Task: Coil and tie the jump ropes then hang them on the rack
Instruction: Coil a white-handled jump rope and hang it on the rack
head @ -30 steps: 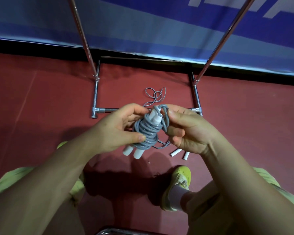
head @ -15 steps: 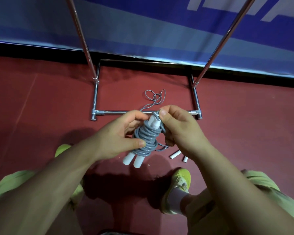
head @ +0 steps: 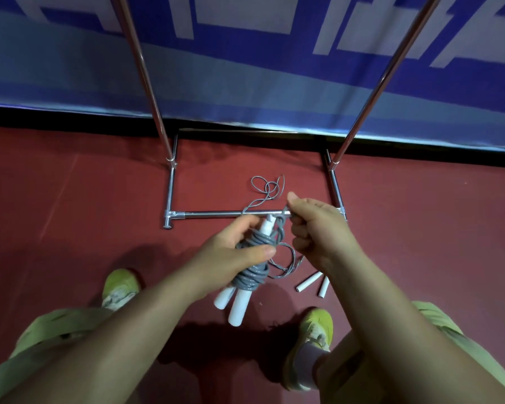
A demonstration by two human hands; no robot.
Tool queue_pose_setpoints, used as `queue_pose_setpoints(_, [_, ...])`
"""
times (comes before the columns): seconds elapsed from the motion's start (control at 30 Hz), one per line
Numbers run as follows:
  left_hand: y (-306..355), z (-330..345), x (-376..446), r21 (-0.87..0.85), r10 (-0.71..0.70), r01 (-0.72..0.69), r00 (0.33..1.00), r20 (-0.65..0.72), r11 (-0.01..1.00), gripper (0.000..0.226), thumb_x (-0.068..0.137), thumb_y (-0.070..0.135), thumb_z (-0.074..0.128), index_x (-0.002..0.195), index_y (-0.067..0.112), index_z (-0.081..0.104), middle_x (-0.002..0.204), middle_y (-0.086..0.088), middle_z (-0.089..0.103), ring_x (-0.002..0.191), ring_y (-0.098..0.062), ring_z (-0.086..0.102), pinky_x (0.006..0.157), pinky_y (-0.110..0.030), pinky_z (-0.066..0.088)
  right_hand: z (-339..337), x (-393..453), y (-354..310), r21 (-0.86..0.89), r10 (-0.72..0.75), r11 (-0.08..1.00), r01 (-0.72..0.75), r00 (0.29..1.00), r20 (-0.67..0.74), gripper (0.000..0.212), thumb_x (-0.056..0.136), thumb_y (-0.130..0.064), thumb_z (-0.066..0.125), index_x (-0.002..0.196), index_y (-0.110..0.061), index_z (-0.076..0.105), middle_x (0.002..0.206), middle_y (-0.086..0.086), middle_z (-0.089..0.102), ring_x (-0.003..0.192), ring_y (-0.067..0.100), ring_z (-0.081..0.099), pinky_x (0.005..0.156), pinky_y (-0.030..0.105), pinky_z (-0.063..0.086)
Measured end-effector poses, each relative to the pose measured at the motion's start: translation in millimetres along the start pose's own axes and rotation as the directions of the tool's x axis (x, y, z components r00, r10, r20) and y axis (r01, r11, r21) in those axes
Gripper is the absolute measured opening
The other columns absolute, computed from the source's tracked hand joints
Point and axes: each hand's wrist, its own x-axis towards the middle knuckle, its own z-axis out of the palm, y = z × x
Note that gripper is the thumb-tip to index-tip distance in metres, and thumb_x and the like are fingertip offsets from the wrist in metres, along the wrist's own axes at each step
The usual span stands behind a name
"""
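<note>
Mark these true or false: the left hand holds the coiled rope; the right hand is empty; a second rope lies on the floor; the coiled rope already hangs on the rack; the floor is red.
1. The left hand holds the coiled rope. True.
2. The right hand is empty. False: it pinches the rope's cord near the handle tops.
3. A second rope lies on the floor. True.
4. The coiled rope already hangs on the rack. False: it is in the hands.
5. The floor is red. True.

The rack [head: 222, 213] uprights run off the top edge, crossbar unseen
</note>
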Motion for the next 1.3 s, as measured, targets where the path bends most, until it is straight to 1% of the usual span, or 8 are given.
queue_pose_setpoints(0.1, [8.0, 3.7, -1.3, -0.042, 0.005, -0.007, 0.999, -0.043, 0.999, 0.031, 0.060, 0.036, 0.072, 0.090, 0.030, 0.064, 0.080, 0.008, 0.063, 0.078, -0.016, 0.059, 0.078, -0.034, 0.049, -2.5, -0.9, -5.4, 0.037, -0.033, 0.999, 0.034, 0.999, -0.031, 0.031, 0.094, -0.026, 0.057, 0.067, -0.019, 0.043, 0.057, -0.002, 0.029, 0.040, 0.005, 0.022, 0.038, 0.015, 0.018])
queue_pose_setpoints(0.3, [51.6, 9.5, 5.8, -0.062, 0.098, -0.111, 0.979, -0.179, 0.992, 0.020, 0.084, 0.002, 0.064, 0.093, 0.019, 0.059, 0.081, 0.006, 0.063, 0.069, 0.003, 0.059, 0.070, -0.015, 0.047, -2.2, -11.4, -42.2, -0.064, 0.120, 0.992, -0.105, 0.948, 0.294, 0.047, 0.077, -0.059, 0.047, 0.097, -0.020, 0.066, 0.092, -0.001, 0.062, 0.082, 0.013, 0.054, 0.076, 0.031, 0.039])
queue_pose_setpoints(0.43, [104.6, 11.5, 20.1, -0.062, 0.139, -0.160, 0.957, -0.253, 0.985, 0.019, 0.083, 0.004, 0.065, 0.095, 0.014, 0.053, 0.085, -0.001, 0.062, 0.069, -0.003, 0.060, 0.068, -0.017, 0.048, 14.1, -20.5, -95.5, -0.028, -0.070, 0.996, 0.083, 0.951, 0.300, 0.029, 0.090, -0.040, 0.052, 0.092, -0.015, 0.068, 0.094, 0.005, 0.066, 0.088, 0.017, 0.056, 0.087, 0.035, 0.039])
queue_pose_setpoints(0.63, [210.4, 19.0, 41.0, -0.043, 0.247, -0.266, 0.934, -0.257, 0.963, 0.010, 0.087, 0.014, 0.063, 0.094, 0.009, 0.057, 0.081, -0.003, 0.065, 0.069, -0.009, 0.063, 0.066, -0.022, 0.049, 41.5, -32.2, -188.1, 0.180, -0.322, 0.944, 0.277, 0.897, 0.304, 0.012, 0.088, -0.020, 0.056, 0.086, -0.008, 0.058, 0.065, 0.006, 0.061, 0.063, 0.019, 0.056, 0.070, 0.034, 0.045])
queue_pose_setpoints(0.8, [283.4, 26.4, 47.5, -0.047, 0.322, -0.342, 0.915, -0.244, 0.938, 0.009, 0.089, 0.015, 0.061, 0.091, 0.007, 0.057, 0.081, -0.009, 0.064, 0.072, -0.017, 0.061, 0.068, -0.029, 0.051, 45.2, -43.9, -262.1, 0.285, -0.373, 0.911, 0.300, 0.893, 0.252, 0.032, 0.081, -0.038, 0.062, 0.091, -0.008, 0.067, 0.082, 0.008, 0.067, 0.080, 0.022, 0.062, 0.088, 0.038, 0.045])
queue_pose_setpoints(0.97, [327.8, 31.4, 59.8, 0.072, 0.309, -0.301, 0.921, -0.239, 0.951, 0.043, 0.077, 0.038, 0.073, 0.100, 0.005, 0.059, 0.091, -0.016, 0.071, 0.085, -0.031, 0.069, 0.084, -0.045, 0.053, 47.6, -45.1, -311.6, 0.360, -0.369, 0.889, 0.284, 0.909, 0.194, 0.018, 0.087, -0.025, 0.062, 0.086, -0.008, 0.067, 0.078, 0.007, 0.062, 0.075, 0.022, 0.059, 0.085, 0.036, 0.046])
queue_pose_setpoints(1.07, [353.6, 39.6, 71.5, 0.137, 0.305, -0.284, 0.937, -0.171, 0.949, 0.034, 0.086, 0.038, 0.064, 0.093, 0.005, 0.064, 0.079, -0.009, 0.072, 0.074, -0.021, 0.069, 0.074, -0.032, 0.054, 45.5, -43.3, -339.7, 0.395, -0.436, 0.855, 0.337, 0.879, 0.192, 0.018, 0.066, -0.019, 0.070, 0.080, -0.008, 0.066, 0.080, 0.009, 0.060, 0.077, 0.023, 0.056, 0.089, 0.040, 0.045])
queue_pose_setpoints(1.3, [406.6, 56.9, 100.5, -0.028, 0.297, -0.303, 0.946, -0.134, 0.953, 0.029, 0.090, 0.029, 0.060, 0.105, 0.004, 0.068, 0.088, -0.012, 0.071, 0.074, -0.021, 0.067, 0.062, -0.028, 0.053, 31.0, -39.4, -403.8, 0.343, -0.542, 0.804, 0.485, 0.836, 0.089, 0.010, 0.088, -0.007, 0.057, 0.081, -0.007, 0.064, 0.077, 0.011, 0.065, 0.070, 0.021, 0.063, 0.069, 0.034, 0.053])
